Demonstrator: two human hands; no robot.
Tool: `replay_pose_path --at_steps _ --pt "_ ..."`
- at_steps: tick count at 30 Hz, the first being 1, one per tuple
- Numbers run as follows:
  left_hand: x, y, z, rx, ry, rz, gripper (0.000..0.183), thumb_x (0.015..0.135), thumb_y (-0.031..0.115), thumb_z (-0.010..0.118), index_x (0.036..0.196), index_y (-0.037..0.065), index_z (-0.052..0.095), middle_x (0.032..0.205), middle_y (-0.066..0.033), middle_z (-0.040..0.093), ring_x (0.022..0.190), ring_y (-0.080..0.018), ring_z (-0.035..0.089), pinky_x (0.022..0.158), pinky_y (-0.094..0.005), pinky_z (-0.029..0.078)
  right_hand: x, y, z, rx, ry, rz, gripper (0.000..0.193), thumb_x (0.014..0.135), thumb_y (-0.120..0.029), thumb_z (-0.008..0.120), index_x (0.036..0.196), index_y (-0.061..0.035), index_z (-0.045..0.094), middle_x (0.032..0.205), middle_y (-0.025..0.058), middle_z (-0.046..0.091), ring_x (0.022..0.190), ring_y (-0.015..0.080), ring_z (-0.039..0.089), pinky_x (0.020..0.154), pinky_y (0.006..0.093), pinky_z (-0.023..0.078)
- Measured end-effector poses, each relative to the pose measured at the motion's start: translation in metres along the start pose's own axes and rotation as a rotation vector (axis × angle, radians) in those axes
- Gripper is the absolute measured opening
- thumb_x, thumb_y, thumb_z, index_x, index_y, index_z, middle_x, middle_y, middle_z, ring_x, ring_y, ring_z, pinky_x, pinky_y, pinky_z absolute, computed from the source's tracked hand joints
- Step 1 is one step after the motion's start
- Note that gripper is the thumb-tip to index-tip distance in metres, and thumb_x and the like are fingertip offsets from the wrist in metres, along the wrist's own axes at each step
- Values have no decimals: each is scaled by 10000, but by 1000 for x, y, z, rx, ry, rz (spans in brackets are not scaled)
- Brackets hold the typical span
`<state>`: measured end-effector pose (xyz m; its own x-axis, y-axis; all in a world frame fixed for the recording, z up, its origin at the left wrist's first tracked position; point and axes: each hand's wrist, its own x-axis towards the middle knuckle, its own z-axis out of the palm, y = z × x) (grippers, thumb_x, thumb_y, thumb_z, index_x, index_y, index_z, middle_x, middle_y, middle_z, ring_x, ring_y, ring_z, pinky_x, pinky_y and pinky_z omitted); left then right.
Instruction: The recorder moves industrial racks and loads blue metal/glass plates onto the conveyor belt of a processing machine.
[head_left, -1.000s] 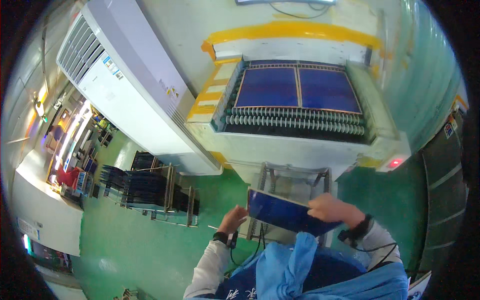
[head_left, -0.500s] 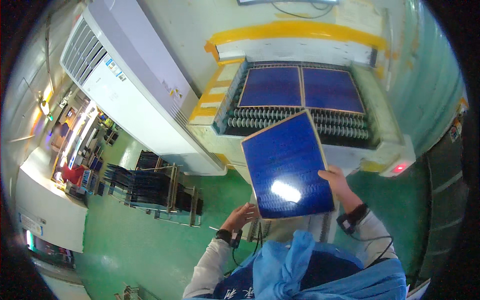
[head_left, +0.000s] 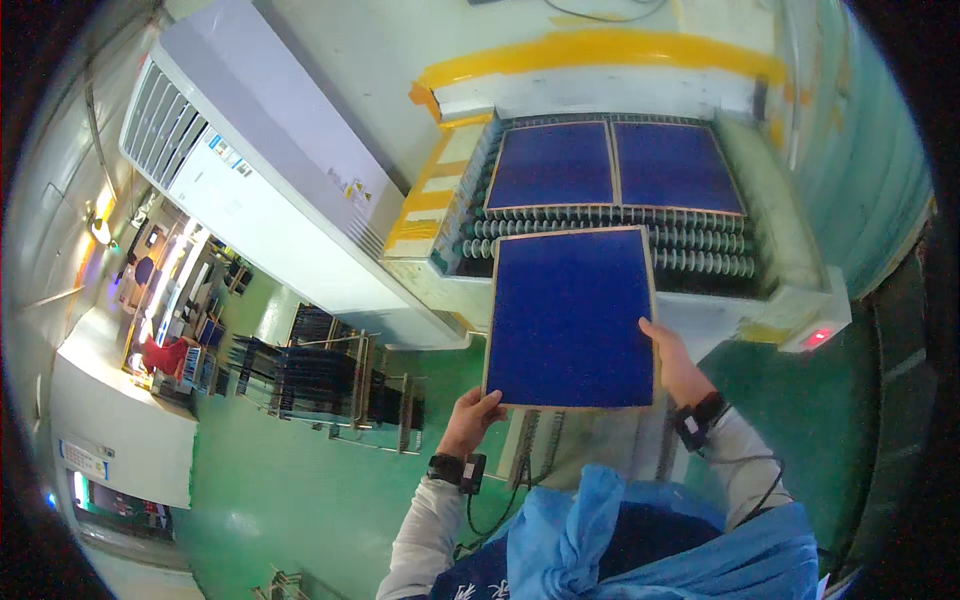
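A flat blue panel (head_left: 572, 318) with thin copper-coloured edges is held up before me, its far edge overlapping the near side of a roller conveyor (head_left: 700, 262). My left hand (head_left: 470, 420) pinches its lower left corner, thumb on the face. At the right edge my right hand (head_left: 676, 362) grips it, the thumb along the border and the other fingers hidden behind. Two similar blue panels, a left one (head_left: 550, 165) and a right one (head_left: 675, 167), lie side by side on the rollers farther back.
Yellow tape (head_left: 600, 55) edges the machine, and a red light (head_left: 818, 338) glows at its right front corner. A tall white air conditioner (head_left: 270, 210) stands at the left. Beyond it a rack (head_left: 325, 375) of dark panels rests on the green floor (head_left: 290, 490).
The held panel has turned from a tilt to nearly square with the conveyor, and its bright reflection is gone. My left hand has closed on the lower left corner.
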<state>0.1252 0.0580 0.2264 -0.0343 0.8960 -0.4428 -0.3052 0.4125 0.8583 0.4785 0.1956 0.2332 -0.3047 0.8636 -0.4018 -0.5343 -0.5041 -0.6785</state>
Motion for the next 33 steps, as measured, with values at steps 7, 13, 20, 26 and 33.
replay_pose_path --at_steps 7,13,20,26,33 --pt "9 8 10 -62 45 74 146 924 169 597 974 31 598 850 -28 626 714 -118 592 708 -276 500 -23 -4 -3 89 -6 76 268 896 -280 620 1032 -49 621 972 83 667 863 209 654 762 384 548" --pt "15 19 22 -35 26 125 166 916 165 605 993 17 604 874 -29 629 733 -122 596 705 -274 496 -22 -3 -13 28 36 13 231 894 -258 621 1007 -57 631 927 71 668 837 193 656 731 371 553" --pt "20 33 31 -37 69 141 163 915 132 593 1020 7 607 880 -32 640 743 -124 611 682 -267 499 -35 -22 -3 92 29 -56 286 915 -265 582 1069 -27 621 973 81 674 839 193 659 768 370 548" --pt "41 33 9 -195 80 200 84 926 155 583 954 77 594 801 -25 642 637 -123 600 544 -246 478 -61 -63 -28 35 89 -159 377 956 -288 514 1204 -9 566 1067 100 661 954 203 648 842 385 537" --pt "70 39 -10 -342 93 284 167 951 245 557 977 85 597 916 -34 645 835 -159 606 713 -317 488 -55 -83 -135 63 167 -390 377 976 -331 471 1156 -23 594 1042 85 670 939 190 655 783 363 551"
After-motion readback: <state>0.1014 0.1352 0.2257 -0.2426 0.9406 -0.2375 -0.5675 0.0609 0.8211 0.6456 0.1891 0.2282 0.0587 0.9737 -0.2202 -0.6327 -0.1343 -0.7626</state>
